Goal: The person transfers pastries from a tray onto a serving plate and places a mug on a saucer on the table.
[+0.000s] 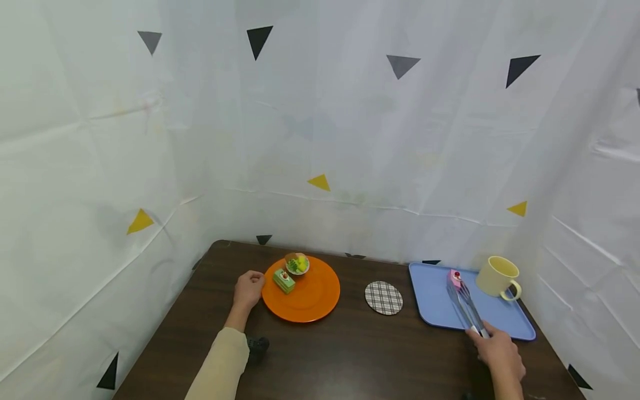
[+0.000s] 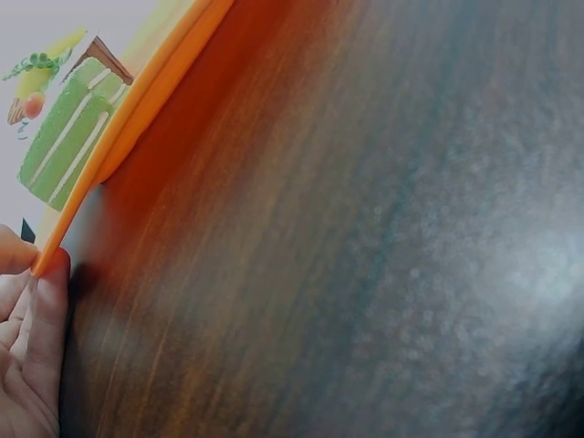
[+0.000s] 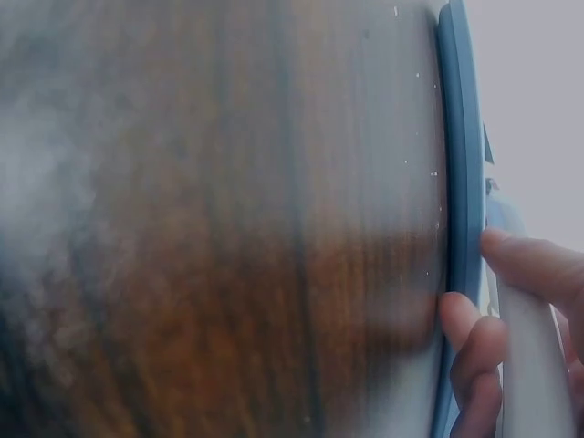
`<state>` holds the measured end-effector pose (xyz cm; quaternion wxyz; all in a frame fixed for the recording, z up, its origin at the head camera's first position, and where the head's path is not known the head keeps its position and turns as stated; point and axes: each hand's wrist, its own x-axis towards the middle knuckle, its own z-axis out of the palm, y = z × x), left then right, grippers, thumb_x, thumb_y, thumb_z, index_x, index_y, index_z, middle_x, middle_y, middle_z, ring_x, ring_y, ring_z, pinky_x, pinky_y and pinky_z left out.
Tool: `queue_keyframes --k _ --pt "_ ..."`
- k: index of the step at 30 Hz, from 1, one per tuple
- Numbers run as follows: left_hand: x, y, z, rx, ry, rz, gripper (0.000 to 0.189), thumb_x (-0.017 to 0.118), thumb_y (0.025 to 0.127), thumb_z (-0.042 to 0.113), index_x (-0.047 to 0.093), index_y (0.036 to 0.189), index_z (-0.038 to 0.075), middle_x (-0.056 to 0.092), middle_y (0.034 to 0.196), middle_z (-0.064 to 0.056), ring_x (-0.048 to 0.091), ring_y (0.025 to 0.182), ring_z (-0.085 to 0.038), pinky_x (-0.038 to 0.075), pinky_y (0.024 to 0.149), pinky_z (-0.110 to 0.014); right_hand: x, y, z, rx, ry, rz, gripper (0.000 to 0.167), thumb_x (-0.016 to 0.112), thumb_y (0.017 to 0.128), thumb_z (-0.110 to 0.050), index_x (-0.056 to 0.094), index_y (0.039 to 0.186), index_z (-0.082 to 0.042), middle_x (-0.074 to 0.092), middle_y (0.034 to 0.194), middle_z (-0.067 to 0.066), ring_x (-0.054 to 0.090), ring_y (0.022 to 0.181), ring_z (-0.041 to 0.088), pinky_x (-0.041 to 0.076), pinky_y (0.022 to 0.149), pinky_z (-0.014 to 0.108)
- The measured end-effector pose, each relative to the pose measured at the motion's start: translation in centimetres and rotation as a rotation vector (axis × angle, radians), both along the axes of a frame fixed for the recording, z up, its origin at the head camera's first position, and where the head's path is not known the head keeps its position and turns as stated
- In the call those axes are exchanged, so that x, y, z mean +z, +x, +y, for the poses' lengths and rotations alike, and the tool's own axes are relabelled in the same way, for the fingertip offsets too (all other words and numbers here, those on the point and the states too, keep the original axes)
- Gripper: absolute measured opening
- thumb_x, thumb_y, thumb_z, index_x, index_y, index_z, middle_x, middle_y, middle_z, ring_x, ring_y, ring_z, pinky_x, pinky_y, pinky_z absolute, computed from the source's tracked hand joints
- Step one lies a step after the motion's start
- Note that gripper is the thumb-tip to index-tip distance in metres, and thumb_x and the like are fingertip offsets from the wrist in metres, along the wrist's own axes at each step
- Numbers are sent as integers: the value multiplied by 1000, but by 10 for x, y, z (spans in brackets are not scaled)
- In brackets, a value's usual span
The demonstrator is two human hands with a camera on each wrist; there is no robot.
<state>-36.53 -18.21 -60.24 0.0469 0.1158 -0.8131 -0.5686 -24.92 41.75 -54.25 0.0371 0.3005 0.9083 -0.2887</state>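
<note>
On the dark brown wood-grain tabletop (image 1: 360,355), the left hand (image 1: 248,290) pinches the rim of a round orange plate (image 1: 317,297) that bears a green layered cake slice (image 1: 284,281) and a small round bowl (image 1: 299,274) of green and yellow food. The right hand (image 1: 497,353) grips grey tongs with white handles (image 1: 473,310), which reach to a small pink cake slice (image 1: 453,276) at the far side of a blue rectangular tray (image 1: 432,305); whether the tips clasp it I cannot tell. A pale yellow mug (image 1: 492,278) stands on the tray, and a round white checked coaster (image 1: 384,298) lies between plate and tray
</note>
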Motion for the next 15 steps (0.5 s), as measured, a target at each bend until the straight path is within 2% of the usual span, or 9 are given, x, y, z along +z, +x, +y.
queue_keyframes --k 9,15 --pt "0 0 -1 -9 2 3 32 58 110 22 68 129 -1 72 119 -21 67 85 -24 56 70 -32 -5 1 5 -17 -9 18 87 73 97 -58 42 163 -12 75 78 6 68 82 31 46 78 55" --pt "2 2 0 -5 6 -9 32 59 110 23 69 130 0 71 120 -21 68 86 -25 56 70 -32 -3 4 4 -3 -28 38 83 71 99 -55 42 164 -11 75 78 6 69 80 29 46 76 55"
